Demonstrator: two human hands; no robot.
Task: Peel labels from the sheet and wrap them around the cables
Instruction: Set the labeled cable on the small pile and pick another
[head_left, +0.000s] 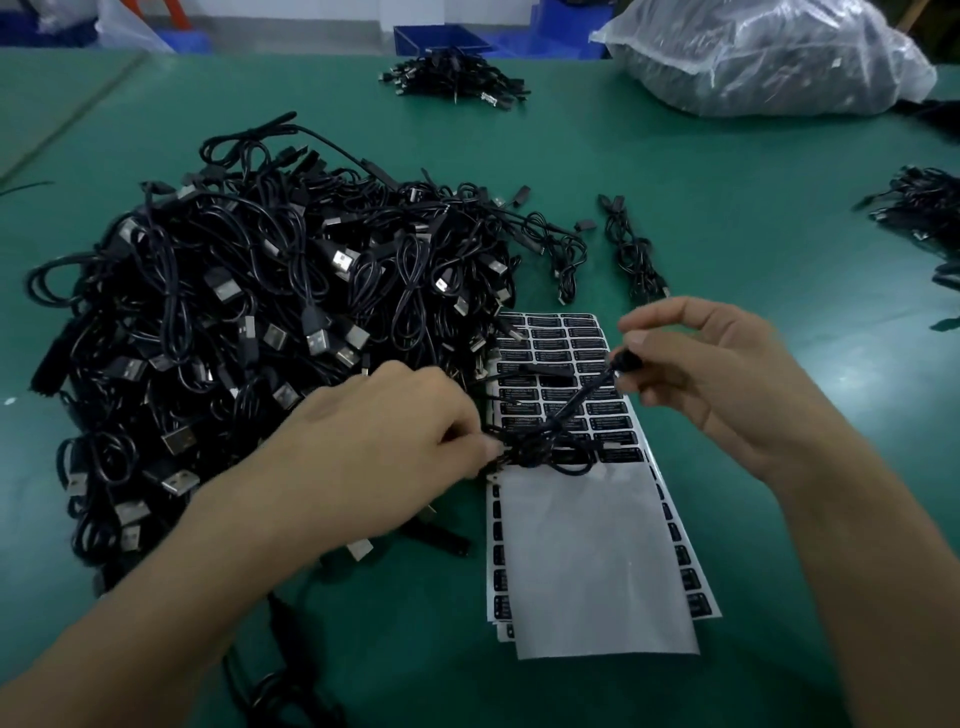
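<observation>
A tangled heap of black USB cables (260, 312) fills the left half of the green worktop (727, 171) and bars any low pass there. Bare surface lies open between that heap and the small pile of black cables (457, 78) at the far edge. It is wider across the middle right, bounded by a loose bundle of black cables (634, 249), a clear plastic bag (769, 57) and a black cable pile (924, 208) at the right edge. In front, white sheets of black labels (571, 545) lie between the forearms. A single black cable (566, 415) stretches above them from left hand (374, 441) to right hand (727, 374).
</observation>
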